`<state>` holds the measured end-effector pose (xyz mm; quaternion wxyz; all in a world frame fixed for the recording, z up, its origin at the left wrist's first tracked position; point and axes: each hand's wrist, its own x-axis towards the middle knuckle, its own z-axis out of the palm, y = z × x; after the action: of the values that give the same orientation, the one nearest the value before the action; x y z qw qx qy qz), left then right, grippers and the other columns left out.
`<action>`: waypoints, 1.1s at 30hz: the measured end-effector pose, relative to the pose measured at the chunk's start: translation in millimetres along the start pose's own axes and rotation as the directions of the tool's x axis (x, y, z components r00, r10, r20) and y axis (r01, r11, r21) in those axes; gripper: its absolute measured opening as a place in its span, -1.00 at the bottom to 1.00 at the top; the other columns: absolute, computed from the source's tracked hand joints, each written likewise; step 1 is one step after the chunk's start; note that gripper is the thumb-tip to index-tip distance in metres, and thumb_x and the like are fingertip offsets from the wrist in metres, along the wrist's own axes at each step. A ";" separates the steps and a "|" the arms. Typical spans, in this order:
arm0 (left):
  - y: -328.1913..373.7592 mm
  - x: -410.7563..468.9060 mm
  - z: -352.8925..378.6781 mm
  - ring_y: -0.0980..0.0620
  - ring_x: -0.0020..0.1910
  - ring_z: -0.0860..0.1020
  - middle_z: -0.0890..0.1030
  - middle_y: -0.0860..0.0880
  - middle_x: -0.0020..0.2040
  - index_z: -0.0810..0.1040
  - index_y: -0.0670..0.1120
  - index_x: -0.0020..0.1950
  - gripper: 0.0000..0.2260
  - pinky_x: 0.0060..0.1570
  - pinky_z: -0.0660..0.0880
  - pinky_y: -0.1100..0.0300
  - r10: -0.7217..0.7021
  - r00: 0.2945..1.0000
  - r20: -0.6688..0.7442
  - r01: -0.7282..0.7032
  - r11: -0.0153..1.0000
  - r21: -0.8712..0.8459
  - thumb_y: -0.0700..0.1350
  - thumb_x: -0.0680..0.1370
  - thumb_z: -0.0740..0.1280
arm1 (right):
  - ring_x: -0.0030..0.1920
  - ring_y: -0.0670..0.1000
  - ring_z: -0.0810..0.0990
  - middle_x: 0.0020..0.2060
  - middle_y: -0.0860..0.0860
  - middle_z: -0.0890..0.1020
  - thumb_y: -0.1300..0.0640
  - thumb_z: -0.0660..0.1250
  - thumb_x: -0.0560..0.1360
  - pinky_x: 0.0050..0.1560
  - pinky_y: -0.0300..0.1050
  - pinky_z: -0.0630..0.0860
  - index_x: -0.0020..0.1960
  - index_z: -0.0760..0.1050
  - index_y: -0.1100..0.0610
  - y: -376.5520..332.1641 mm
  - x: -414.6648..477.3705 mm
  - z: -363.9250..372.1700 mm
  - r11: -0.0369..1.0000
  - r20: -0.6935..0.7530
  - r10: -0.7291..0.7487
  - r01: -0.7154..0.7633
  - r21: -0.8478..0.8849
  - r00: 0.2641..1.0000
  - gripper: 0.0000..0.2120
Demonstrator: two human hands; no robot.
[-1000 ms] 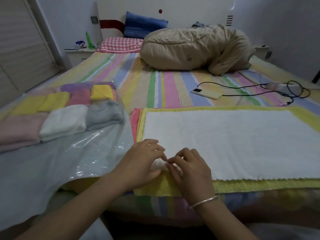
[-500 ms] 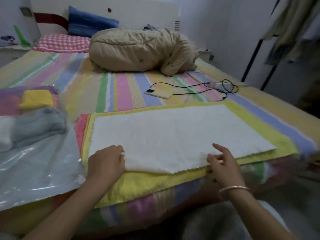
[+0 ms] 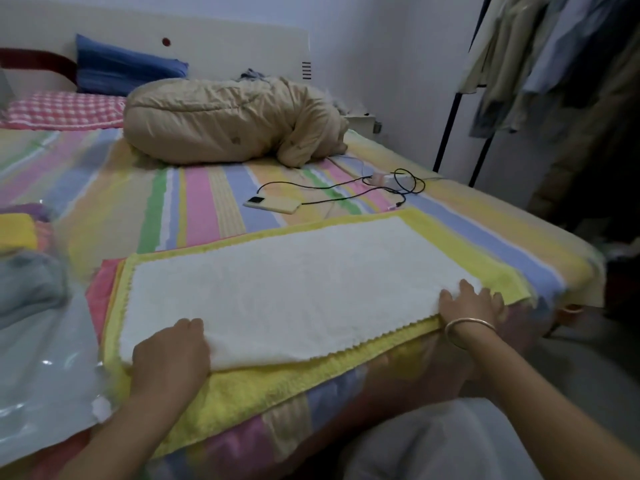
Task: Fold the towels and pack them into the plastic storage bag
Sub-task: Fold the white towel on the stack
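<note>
Gripping the near edge of the white towel point(image 3: 294, 289) at both corners; the towel lies flat and unfolded.

Left hand point(image 3: 171, 351) is clenched on the near-left corner, fingers point(image 3: 190, 325) curled over the cloth's edge. Right hand point(image 3: 467, 306) is on the near-right corner with fingers point(image 3: 464, 289) laid on top; whether it pinches the cloth cannot be told. The white towel rests on a larger yellow towel point(image 3: 277, 386), spread on the striped bed point(image 3: 197, 202). The plastic storage bag point(image 3: 45, 368) lies just beside it to the left, with folded towels point(image 3: 27, 285) inside.
</note>
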<state>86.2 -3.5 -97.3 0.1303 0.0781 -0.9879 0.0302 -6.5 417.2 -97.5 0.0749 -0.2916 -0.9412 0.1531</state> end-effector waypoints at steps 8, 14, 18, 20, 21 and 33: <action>-5.3 -6.1 2.3 -0.13 -0.40 0.55 0.53 -0.02 -0.32 0.56 -0.08 -0.22 -0.93 -0.46 0.27 0.18 0.049 0.997 -0.063 -0.049 0.999 0.004 -0.21 0.40 0.42 | 0.48 0.19 0.07 0.45 0.11 0.25 0.00 0.15 0.47 0.47 0.19 -0.04 0.44 0.27 0.16 -22.8 -20.5 -2.7 0.989 -0.107 -0.029 0.013 -0.149 0.994 -0.44; -14.7 -33.2 -22.5 -0.01 -0.43 0.50 0.47 0.07 -0.33 0.51 0.03 -0.26 -0.74 -0.57 0.28 0.24 0.182 0.979 -0.096 -0.193 0.975 -0.114 -0.21 0.27 0.54 | 0.51 0.13 0.06 0.53 -0.01 0.13 0.01 0.15 0.54 0.51 0.09 -0.18 0.52 0.14 0.06 -72.0 -72.1 -7.2 0.893 -0.098 -0.445 0.431 -0.132 0.890 -0.43; -26.2 -51.7 -39.8 0.06 -0.40 0.46 0.44 0.13 -0.36 0.44 0.07 -0.34 -0.61 -0.45 0.17 0.29 0.310 0.950 -0.033 -0.311 0.933 -0.179 -0.28 0.07 0.55 | 0.31 0.18 0.46 0.38 0.14 0.43 0.11 0.25 0.40 0.41 0.20 0.21 0.34 0.45 0.20 -126.8 -134.9 4.0 0.653 -0.148 -0.748 0.757 0.013 0.647 -0.48; -36.7 -59.4 -43.1 0.11 -0.35 0.45 0.44 0.17 -0.33 0.43 0.11 -0.33 -0.61 -0.45 0.22 0.33 0.360 0.933 0.024 -0.347 0.912 -0.219 -0.28 0.10 0.52 | 0.07 0.19 0.63 0.23 0.19 0.57 0.11 0.30 0.27 0.15 0.17 0.50 0.18 0.57 0.25 -147.7 -167.3 8.9 0.515 -0.174 -0.837 0.854 0.074 0.520 -0.49; -42.0 -63.5 -44.2 0.13 -0.30 0.46 0.45 0.18 -0.30 0.44 0.12 -0.32 -0.65 -0.44 0.28 0.32 0.379 0.924 0.054 -0.357 0.903 -0.238 -0.27 0.16 0.49 | 0.00 0.18 0.65 0.20 0.19 0.59 0.12 0.32 0.25 0.03 0.10 0.57 0.16 0.58 0.25 -156.2 -184.0 9.6 0.461 -0.161 -0.867 0.881 0.104 0.472 -0.50; -70.3 -21.6 -54.4 -0.02 -0.14 0.67 0.67 -0.17 -0.02 0.58 -0.18 -0.03 -0.75 -0.22 0.63 0.09 -0.093 0.891 0.444 0.451 0.283 -0.846 -0.41 0.56 0.15 | 0.03 0.10 0.58 0.24 0.03 0.55 0.07 0.21 0.34 -0.07 -0.05 0.58 0.17 0.55 0.04 -163.0 -253.9 30.4 0.155 -0.011 -0.987 0.959 0.237 0.163 -0.59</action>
<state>132.0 -65.3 -47.7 -0.0019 0.1627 -0.8003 -0.5772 108.6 136.9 -85.1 0.1141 0.4028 -0.8905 0.1780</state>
